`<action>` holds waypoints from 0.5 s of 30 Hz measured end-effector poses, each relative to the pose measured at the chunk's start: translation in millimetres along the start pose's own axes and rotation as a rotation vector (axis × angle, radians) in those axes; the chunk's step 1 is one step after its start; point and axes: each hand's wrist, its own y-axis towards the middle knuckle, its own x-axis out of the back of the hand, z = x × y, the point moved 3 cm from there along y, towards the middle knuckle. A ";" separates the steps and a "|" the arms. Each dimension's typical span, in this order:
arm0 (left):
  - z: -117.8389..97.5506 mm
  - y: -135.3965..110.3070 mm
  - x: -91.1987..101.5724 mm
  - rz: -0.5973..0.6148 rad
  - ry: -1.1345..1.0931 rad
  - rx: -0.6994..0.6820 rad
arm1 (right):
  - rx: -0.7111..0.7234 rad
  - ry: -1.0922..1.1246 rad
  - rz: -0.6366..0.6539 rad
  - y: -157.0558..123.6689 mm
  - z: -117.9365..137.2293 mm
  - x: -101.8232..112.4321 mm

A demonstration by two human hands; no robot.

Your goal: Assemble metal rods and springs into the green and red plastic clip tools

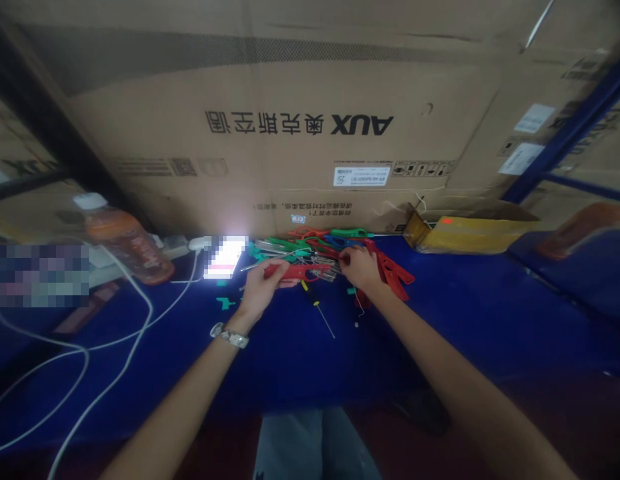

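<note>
My left hand [260,288] is closed around a red lighter casing [290,271], held level just above the blue table [290,360]. The casing is a long plastic handle with an opening near its right end. My right hand [361,268] reaches into the heap at the casing's right end, fingertips pinched together; what they hold is hidden. Around both hands lies a pile of red, green and blue lighter casings with metal tubes [270,247]. Several red casings [395,273] lie right of my right hand. A yellow-and-black screwdriver [317,305] lies between my hands, its tip toward me.
A lit phone [226,257] lies left of the pile, near a drink bottle [127,240] and white cables [145,313]. Small green parts [226,303] sit nearby. A yellow-taped carton [475,235] stands at the right. Behind rises a large cardboard box [290,80].
</note>
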 end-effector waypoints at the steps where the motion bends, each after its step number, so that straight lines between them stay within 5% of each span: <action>1: -0.4 0.4 0.9 -0.004 -0.002 -0.009 | 0.006 0.001 -0.002 1.1 -0.7 -1.0; 11: -0.5 1.5 4.5 0.008 -0.016 -0.014 | 0.259 0.004 -0.020 6.1 5.2 0.0; 15: 1.4 1.9 5.8 0.002 -0.051 0.010 | 0.221 -0.030 -0.058 8.5 3.9 -2.4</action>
